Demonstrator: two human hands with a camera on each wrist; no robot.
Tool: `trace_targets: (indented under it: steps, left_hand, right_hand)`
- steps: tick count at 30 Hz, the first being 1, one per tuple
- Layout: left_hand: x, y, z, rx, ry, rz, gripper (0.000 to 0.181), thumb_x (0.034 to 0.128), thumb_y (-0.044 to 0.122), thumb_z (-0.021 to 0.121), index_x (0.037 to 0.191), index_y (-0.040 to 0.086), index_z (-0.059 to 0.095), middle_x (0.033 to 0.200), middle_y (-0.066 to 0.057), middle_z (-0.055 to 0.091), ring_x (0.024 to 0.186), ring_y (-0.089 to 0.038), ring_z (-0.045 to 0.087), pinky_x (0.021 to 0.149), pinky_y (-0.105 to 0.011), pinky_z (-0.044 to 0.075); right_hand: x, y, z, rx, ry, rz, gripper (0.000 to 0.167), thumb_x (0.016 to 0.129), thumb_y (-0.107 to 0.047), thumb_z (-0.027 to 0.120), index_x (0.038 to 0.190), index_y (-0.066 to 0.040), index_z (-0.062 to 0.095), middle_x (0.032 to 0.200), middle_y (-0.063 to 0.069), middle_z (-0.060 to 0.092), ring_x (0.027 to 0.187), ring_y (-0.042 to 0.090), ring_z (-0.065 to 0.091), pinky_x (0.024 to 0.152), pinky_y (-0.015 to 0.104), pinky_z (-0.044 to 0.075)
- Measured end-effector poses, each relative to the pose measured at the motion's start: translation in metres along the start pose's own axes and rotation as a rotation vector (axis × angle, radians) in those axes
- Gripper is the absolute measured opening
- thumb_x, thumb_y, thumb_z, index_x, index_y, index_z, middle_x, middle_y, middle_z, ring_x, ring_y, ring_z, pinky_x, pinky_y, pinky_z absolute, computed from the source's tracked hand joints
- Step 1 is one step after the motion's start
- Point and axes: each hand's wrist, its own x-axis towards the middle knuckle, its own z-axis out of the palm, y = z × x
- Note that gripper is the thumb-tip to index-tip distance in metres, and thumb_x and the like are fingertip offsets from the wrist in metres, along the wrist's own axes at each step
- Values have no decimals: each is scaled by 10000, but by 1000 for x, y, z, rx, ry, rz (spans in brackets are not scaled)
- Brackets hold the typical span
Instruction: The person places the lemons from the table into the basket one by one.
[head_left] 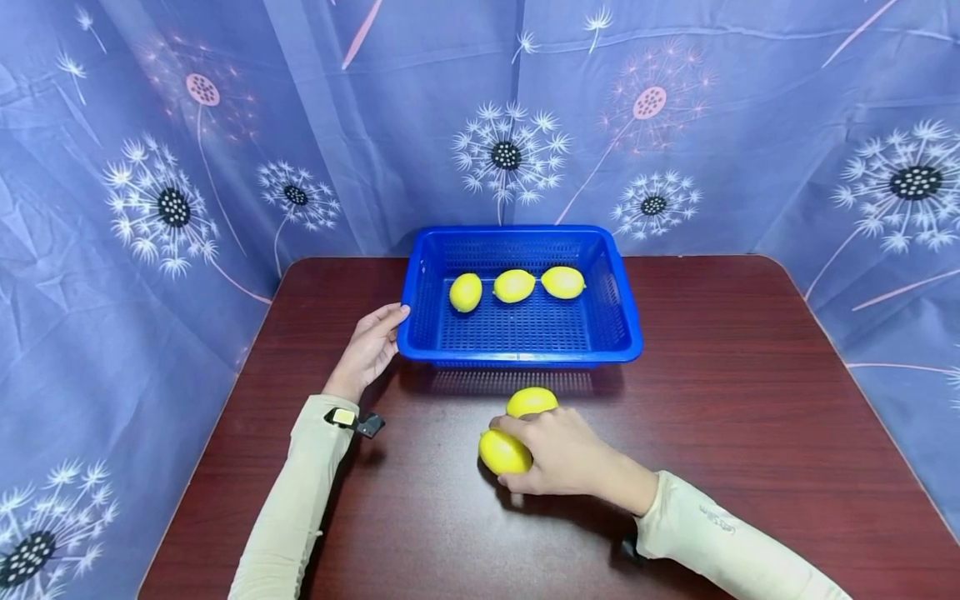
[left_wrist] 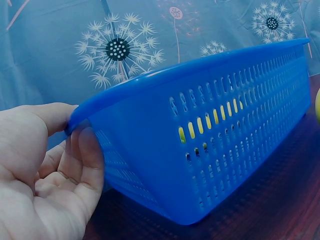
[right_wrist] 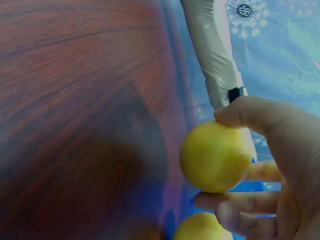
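Observation:
In the head view a blue plastic basket [head_left: 517, 357] stands at the back of the table, with three lemons inside: a left one [head_left: 466, 292], a middle one [head_left: 514, 286] and a right one [head_left: 562, 282]. My left hand [head_left: 369, 346] grips the basket's left rim; the left wrist view shows thumb above and curled fingers [left_wrist: 90, 157] below it. My right hand [head_left: 566, 454] holds a lemon [head_left: 504, 452] between thumb and fingers in front of the basket. Just behind it lies another lemon [head_left: 532, 402], partly covered by that hand.
The dark reddish wooden table [head_left: 720, 358] extends to both sides of the basket. A blue curtain [head_left: 420, 150] with dandelion prints hangs behind and at both sides of it. A small black device [head_left: 356, 420] is strapped to the left wrist.

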Motion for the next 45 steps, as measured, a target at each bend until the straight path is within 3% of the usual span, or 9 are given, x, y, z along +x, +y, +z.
trace_targets:
  steps: [8,15,19,30,39,45]
  left_hand:
    - [1,0,0,6,19,-4,95,1067,118,554,1140,61,580,944,-15,707,806,-105,680,716,-240,584]
    - [2,-1,0,-11,11,-7,73,1057,108,573,1114,71,599,934,-16,708,801,-106,678,714,-241,586]
    - [2,-1,-2,-7,8,-7,75,1051,118,589,1110,80,616,926,-15,707,792,-102,672,709,-238,583]
    - [0,0,0,0,19,-14,85,1056,137,586,1113,76,599,928,-11,705,780,-102,679,707,-239,588]
    - [0,-2,-3,1,1,0,66,1057,114,576,1102,74,604,933,-11,709,800,-103,679,729,-240,590]
    - [2,-3,-2,-1,-2,11,85,1050,122,593,1111,64,606,942,-20,715,807,-109,683,734,-239,588]
  right_hand:
    - [-2,2,-22,27,22,-4,615,743,-549,817,1256,-238,681,982,-65,748,728,73,619,517,202,414]
    - [-3,6,-43,46,57,-34,600,763,-519,809,1273,-233,676,947,-103,721,676,22,544,509,177,410]
    - [-3,6,-55,36,91,-54,597,757,-514,815,1270,-240,680,981,-100,734,713,33,595,525,185,426]
    - [-2,14,-105,27,150,-108,582,749,-461,828,1276,-265,677,843,-151,662,644,-2,506,521,195,400]
    - [10,27,-154,-33,100,-74,560,792,-472,789,1310,-307,657,799,-191,596,581,-14,449,453,233,375]
    - [19,35,-170,-26,72,-75,596,786,-493,809,1327,-296,654,859,-154,652,650,-16,539,499,243,427]
